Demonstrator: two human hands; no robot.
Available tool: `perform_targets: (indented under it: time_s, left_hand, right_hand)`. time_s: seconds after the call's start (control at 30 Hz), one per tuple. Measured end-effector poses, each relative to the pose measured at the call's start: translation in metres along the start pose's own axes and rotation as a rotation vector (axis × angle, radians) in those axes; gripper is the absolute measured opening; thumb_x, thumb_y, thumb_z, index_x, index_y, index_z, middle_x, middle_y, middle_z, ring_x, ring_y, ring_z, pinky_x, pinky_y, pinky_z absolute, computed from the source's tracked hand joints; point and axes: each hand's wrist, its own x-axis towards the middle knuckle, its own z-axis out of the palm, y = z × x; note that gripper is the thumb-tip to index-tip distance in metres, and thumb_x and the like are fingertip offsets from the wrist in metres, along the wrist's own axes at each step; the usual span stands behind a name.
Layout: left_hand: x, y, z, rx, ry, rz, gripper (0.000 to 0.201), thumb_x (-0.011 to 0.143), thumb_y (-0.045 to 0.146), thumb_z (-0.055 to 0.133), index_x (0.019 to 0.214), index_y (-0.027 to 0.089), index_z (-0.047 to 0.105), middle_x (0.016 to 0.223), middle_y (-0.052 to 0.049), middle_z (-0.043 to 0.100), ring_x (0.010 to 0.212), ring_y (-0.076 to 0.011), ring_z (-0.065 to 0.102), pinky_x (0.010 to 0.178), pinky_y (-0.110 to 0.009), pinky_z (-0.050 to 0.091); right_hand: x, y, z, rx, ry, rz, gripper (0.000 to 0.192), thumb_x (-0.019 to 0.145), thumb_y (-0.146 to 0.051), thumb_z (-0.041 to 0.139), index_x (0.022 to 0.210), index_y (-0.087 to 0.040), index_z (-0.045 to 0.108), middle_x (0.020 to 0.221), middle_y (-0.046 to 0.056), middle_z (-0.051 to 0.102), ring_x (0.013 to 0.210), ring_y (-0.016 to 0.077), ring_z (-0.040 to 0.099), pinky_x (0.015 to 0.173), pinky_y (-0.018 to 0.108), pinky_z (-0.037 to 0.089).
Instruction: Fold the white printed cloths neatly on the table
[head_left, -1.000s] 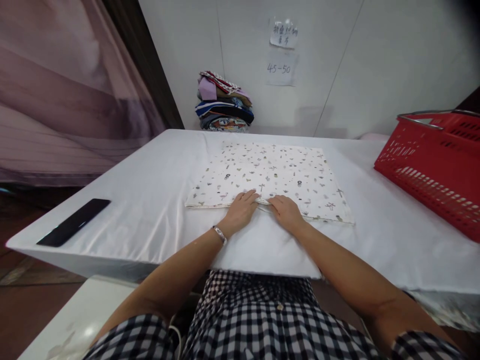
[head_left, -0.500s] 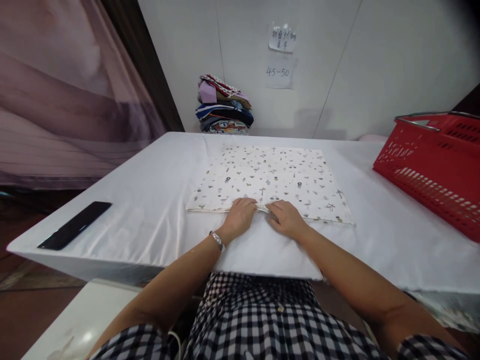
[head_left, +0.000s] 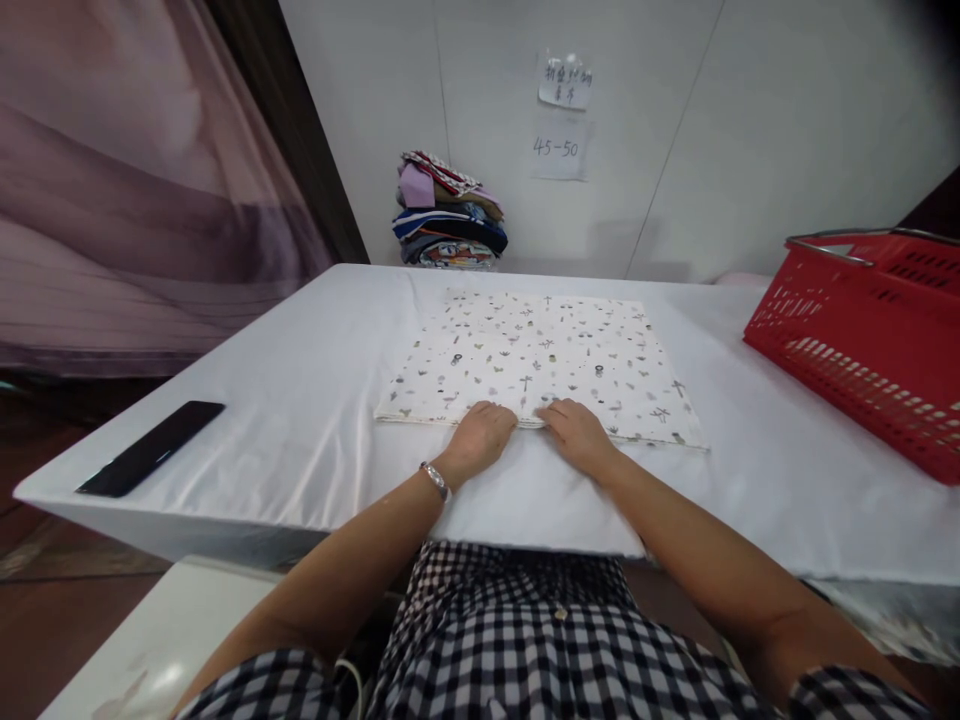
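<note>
My left hand point(head_left: 480, 438) & right hand point(head_left: 574, 435) lie side by side, fingers curled on near edge of printed cloth point(head_left: 541, 362); grip unclear. Red basket point(head_left: 862, 340) far to my right.

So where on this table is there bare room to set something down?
Bare white tablecloth lies between the black phone and the patterned cloth, and again between that cloth and the red basket. The near middle is crowded: left hand and right hand press the cloth's edge.

Far wall: lower paper note point(head_left: 556, 150) reads "45-50". Upper paper note point(head_left: 565, 83) has handwriting, too blurred to read.
</note>
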Motion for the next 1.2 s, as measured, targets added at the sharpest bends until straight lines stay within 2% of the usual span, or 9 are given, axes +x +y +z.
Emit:
perform_targets:
  time_s: [0.13,0.23,0.33,0.57,0.73,0.87,0.97,1.1,1.2]
  left_hand:
    - [-0.002,0.001,0.000,0.009,-0.011,-0.041,0.014,0.089,0.017,0.043,0.095,0.015,0.056,0.082,-0.005,0.064,0.079,-0.0177,0.058,0.081,-0.034,0.043]
    - [-0.004,0.001,0.000,-0.004,-0.005,-0.065,0.023,0.085,0.019,0.051,0.107,0.016,0.053,0.095,-0.006,0.065,0.089,-0.0200,0.058,0.082,-0.035,0.043]
    - [-0.004,0.001,0.001,0.004,-0.023,-0.077,0.025,0.084,0.012,0.048,0.107,0.017,0.054,0.102,-0.006,0.064,0.095,-0.0201,0.057,0.084,-0.035,0.043]
    - [0.005,0.001,0.005,0.082,-0.076,-0.115,0.027,0.081,0.004,0.043,0.101,0.016,0.059,0.097,-0.007,0.065,0.091,-0.0205,0.058,0.080,-0.034,0.043]
    - [0.007,0.002,0.003,0.121,-0.071,-0.141,0.030,0.081,0.004,0.042,0.106,0.015,0.056,0.084,-0.006,0.065,0.081,-0.0199,0.059,0.076,-0.034,0.043]
    - [0.006,0.003,0.001,0.150,-0.095,-0.151,0.027,0.080,0.004,0.042,0.102,0.014,0.056,0.077,-0.005,0.063,0.077,-0.0195,0.058,0.075,-0.033,0.043]
    - [0.006,0.004,0.000,0.142,-0.100,-0.121,0.025,0.082,0.004,0.043,0.099,0.015,0.056,0.083,-0.005,0.064,0.081,-0.0198,0.058,0.075,-0.033,0.042]
    - [0.009,0.005,-0.001,0.118,-0.051,-0.014,0.021,0.085,0.010,0.046,0.101,0.018,0.057,0.106,-0.007,0.061,0.093,-0.0201,0.056,0.077,-0.033,0.042]
    - [0.011,0.004,0.000,0.152,-0.068,0.049,0.015,0.087,0.013,0.046,0.091,0.018,0.060,0.094,-0.007,0.062,0.085,-0.0201,0.055,0.074,-0.033,0.041]
  right_hand:
    - [-0.001,0.000,0.000,0.014,0.017,-0.011,0.028,0.087,-0.011,0.043,0.108,-0.017,0.061,0.097,0.008,0.061,0.088,0.0208,0.050,0.076,0.032,0.038]
    - [-0.002,0.001,0.000,0.056,0.038,-0.006,0.028,0.087,-0.011,0.042,0.107,-0.016,0.062,0.098,0.008,0.061,0.087,0.0202,0.050,0.076,0.032,0.039]
    - [-0.002,0.001,0.000,0.090,0.049,0.006,0.028,0.086,-0.011,0.043,0.104,-0.016,0.063,0.096,0.008,0.061,0.088,0.0204,0.050,0.076,0.032,0.040]
    - [-0.001,-0.001,-0.002,0.092,0.033,0.010,0.027,0.085,-0.012,0.043,0.102,-0.017,0.063,0.093,0.008,0.061,0.088,0.0207,0.050,0.077,0.033,0.040]
    - [0.003,-0.010,-0.001,0.022,0.095,-0.028,0.031,0.087,-0.016,0.045,0.116,-0.015,0.057,0.106,0.011,0.058,0.093,0.0225,0.048,0.077,0.035,0.039]
    - [0.007,-0.011,0.003,0.001,0.037,-0.076,0.023,0.090,-0.018,0.044,0.104,-0.016,0.062,0.092,0.009,0.059,0.084,0.0207,0.048,0.072,0.033,0.037]
    - [0.009,-0.010,0.005,0.001,-0.008,-0.088,0.022,0.090,-0.017,0.045,0.102,-0.016,0.063,0.089,0.007,0.058,0.081,0.0197,0.047,0.072,0.032,0.036]
    - [0.010,-0.011,0.005,-0.010,-0.020,-0.064,0.023,0.090,-0.017,0.046,0.106,-0.017,0.062,0.092,0.007,0.059,0.084,0.0194,0.048,0.074,0.031,0.036]
    - [0.007,-0.011,0.002,-0.033,-0.018,-0.044,0.024,0.091,-0.018,0.045,0.108,-0.017,0.061,0.093,0.006,0.060,0.084,0.0192,0.048,0.073,0.031,0.036]
